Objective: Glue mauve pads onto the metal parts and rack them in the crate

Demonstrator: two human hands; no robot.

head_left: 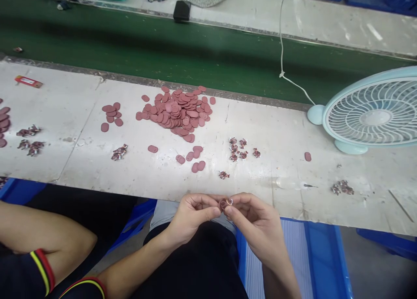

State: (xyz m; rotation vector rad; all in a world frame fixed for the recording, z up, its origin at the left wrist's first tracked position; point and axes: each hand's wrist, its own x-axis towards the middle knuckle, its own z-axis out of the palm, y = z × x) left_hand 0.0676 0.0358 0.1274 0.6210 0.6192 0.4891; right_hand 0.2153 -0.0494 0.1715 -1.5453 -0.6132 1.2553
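Between the fingertips of both hands, just off the table's front edge, is a small reddish-brown piece (223,204) with a whitish bit on its right. My left hand (192,216) pinches it from the left, thumb on the near side. From the right, my right hand (257,223) pinches it too, other fingers curled. Fingers cover much of the piece, so its exact kind is unclear. On the table ahead lie several small brown-and-white clusters (243,149) and a few loose dark-pink oval discs (196,153). A large heap of the same discs (182,112) lies farther back.
A light-blue fan (374,116) stands at the right, its white cord (282,51) running upward. Behind the white table (260,121) runs a green belt (130,47). A co-worker's arm (48,234) is at the left. A blue crate (325,255) sits below the table.
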